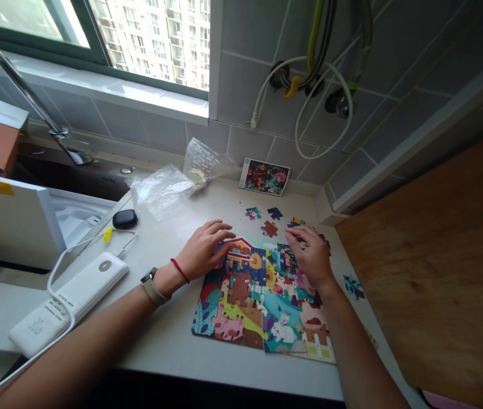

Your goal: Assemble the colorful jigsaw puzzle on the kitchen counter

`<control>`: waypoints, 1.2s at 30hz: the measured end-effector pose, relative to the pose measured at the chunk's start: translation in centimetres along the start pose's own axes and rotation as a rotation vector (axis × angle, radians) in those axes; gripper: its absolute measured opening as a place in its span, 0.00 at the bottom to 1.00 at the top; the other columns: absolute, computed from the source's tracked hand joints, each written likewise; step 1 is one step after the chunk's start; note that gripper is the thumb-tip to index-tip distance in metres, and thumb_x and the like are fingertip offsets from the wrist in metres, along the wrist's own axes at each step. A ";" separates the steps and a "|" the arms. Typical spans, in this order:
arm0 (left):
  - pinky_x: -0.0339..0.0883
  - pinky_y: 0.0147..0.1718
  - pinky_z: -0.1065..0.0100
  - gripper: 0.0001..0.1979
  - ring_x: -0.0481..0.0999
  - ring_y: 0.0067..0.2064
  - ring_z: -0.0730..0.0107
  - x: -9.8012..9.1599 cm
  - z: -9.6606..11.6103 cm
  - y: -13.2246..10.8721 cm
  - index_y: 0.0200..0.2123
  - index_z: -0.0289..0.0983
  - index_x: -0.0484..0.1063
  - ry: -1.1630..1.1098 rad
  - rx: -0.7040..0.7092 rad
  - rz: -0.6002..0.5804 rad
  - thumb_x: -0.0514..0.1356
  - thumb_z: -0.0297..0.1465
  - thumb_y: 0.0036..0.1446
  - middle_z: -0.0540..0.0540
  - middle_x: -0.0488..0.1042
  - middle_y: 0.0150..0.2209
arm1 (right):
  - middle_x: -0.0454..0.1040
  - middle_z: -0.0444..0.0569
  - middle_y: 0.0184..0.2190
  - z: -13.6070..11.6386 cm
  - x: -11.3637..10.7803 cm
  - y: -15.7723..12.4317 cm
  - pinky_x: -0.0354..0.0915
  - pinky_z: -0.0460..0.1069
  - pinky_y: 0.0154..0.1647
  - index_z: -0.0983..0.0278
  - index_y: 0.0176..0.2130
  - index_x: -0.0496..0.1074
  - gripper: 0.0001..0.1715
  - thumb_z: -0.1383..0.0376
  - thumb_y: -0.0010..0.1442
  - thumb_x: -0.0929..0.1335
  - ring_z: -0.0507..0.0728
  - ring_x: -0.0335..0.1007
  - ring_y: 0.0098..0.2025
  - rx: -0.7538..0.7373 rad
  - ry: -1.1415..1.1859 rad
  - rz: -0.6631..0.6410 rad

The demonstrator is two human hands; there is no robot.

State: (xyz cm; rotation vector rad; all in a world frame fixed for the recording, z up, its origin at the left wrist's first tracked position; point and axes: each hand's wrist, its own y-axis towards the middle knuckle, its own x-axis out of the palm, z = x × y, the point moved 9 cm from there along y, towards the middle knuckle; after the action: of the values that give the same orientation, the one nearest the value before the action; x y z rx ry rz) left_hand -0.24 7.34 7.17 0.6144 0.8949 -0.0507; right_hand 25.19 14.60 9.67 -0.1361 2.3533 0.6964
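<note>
A partly assembled jigsaw puzzle [241, 289] with farm animals, a white rabbit and a red-roofed barn lies on the white counter. My left hand [207, 247] is open, its fingers spread and bent at the puzzle's top left corner. Over the top right part is my right hand [311, 255], thumb and fingers drawn together; whatever is between them, if anything, is hidden. Just beyond the puzzle lie a brown piece [269, 228], a dark blue piece [274, 213] and a multicoloured piece [253, 213]. More loose pieces [296, 222] sit by my right hand, partly covered by it.
A picture card [264, 176] leans on the tiled wall. Crumpled clear plastic [164, 190] lies behind my left hand. To the left are a white power bank [71, 301] with a cable, a black case [125, 218] and boxes by the sink. A wooden board [437, 255] stands at right.
</note>
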 end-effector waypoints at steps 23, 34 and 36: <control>0.51 0.69 0.29 0.22 0.43 0.77 0.30 6.0 3.9 -2.4 0.64 0.56 0.74 0.036 0.182 -0.513 0.60 0.48 0.70 0.46 0.47 0.77 | 0.74 0.56 0.51 2.0 3.1 -2.5 0.68 0.57 0.59 0.61 0.53 0.78 0.26 0.58 0.56 0.78 0.68 0.73 0.56 0.086 -0.321 -0.681; 0.49 0.69 0.28 0.21 0.42 0.77 0.30 6.1 2.8 -2.4 0.64 0.57 0.73 0.060 0.134 -0.540 0.59 0.48 0.71 0.48 0.48 0.78 | 0.72 0.56 0.55 1.7 3.4 -2.7 0.67 0.58 0.60 0.60 0.55 0.76 0.31 0.55 0.54 0.79 0.69 0.70 0.60 0.134 -0.345 -0.643; 0.49 0.69 0.28 0.22 0.41 0.77 0.32 6.2 2.7 -2.4 0.65 0.57 0.73 0.058 0.138 -0.548 0.59 0.48 0.70 0.49 0.48 0.78 | 0.73 0.56 0.54 1.6 3.6 -2.6 0.68 0.58 0.59 0.61 0.52 0.76 0.26 0.58 0.55 0.78 0.69 0.71 0.59 0.135 -0.361 -0.633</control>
State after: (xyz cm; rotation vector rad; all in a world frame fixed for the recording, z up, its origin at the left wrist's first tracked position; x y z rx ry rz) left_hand 4.93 5.21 2.71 0.4846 1.1020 -0.5934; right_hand 24.03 13.50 5.21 -0.6093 1.8476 0.2233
